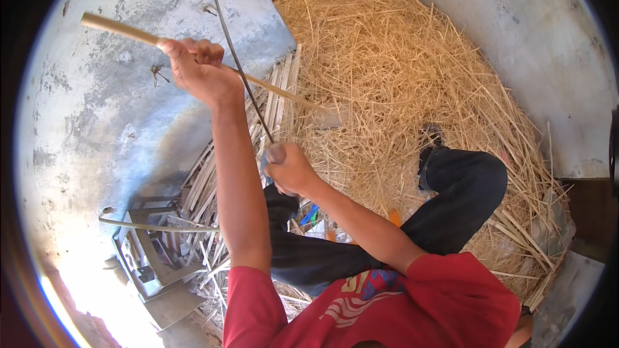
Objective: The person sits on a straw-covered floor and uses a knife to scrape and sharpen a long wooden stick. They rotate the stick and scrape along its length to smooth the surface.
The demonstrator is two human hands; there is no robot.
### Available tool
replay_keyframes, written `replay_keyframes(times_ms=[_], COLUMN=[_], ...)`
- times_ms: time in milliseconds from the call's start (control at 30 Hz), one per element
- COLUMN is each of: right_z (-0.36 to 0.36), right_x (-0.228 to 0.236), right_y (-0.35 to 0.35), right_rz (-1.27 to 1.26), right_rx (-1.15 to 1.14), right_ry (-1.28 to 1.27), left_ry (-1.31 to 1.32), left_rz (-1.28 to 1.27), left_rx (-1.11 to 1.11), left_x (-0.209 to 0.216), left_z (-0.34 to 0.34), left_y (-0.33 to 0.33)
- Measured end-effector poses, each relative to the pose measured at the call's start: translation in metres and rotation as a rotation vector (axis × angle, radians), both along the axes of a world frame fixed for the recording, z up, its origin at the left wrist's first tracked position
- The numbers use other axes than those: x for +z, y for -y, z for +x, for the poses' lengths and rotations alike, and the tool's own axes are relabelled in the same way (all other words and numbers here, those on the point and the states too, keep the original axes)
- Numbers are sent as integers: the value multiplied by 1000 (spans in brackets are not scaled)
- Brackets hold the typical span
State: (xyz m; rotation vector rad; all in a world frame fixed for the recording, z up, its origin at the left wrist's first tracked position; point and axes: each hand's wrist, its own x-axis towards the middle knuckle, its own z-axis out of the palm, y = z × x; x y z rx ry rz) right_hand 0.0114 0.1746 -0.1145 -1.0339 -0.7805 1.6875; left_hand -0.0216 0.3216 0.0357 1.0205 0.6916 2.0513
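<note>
My left hand (201,72) is raised at the upper left, its fingers closed round a pale bamboo stick (122,27). The stick slants from upper left down to the right, past my wrist. In my right hand (293,171), lower and nearer my body, is the grip of a long, thin-bladed knife (227,33). Its dark blade points up and to the left. Just right of my left wrist the blade crosses the stick; I cannot tell whether they touch.
Dry straw-like shavings (387,58) cover the floor ahead and to the right. Split bamboo strips (284,90) lie along the left wall (71,122). A wooden frame (151,251) stands at lower left, with another stick (155,225) across it. My bent legs (464,180) are below.
</note>
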Motion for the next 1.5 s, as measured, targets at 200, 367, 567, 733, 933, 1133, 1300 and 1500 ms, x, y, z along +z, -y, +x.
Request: replay_keyframes(times_ms=[200,367,567,733,933,1133,1300,1500], right_z=[-8,-22,-14,-16,-17,2,18,27], right_x=[-67,-27,17,-53,6,-44,-50,17], right_y=[-7,-2,-6,3,4,3,22,5], right_rz=[-21,-126,21,100,24,86,-86,11], right_rx=[15,6,40,-113,-70,-76,-99,7], right_ry=[125,-24,171,247,19,333,223,100], left_ry=[9,23,-24,-4,-36,-95,-69,-55], left_rz=[-46,-46,-53,-78,-86,-70,-76,52], left_rx=[220,264,242,259,227,171,197,140], left_x=[1,5,1,6,3,5,4,4], left_z=[-3,-16,0,-1,4,22,22,35], left_y=[19,21,31,25,26,34,22,25])
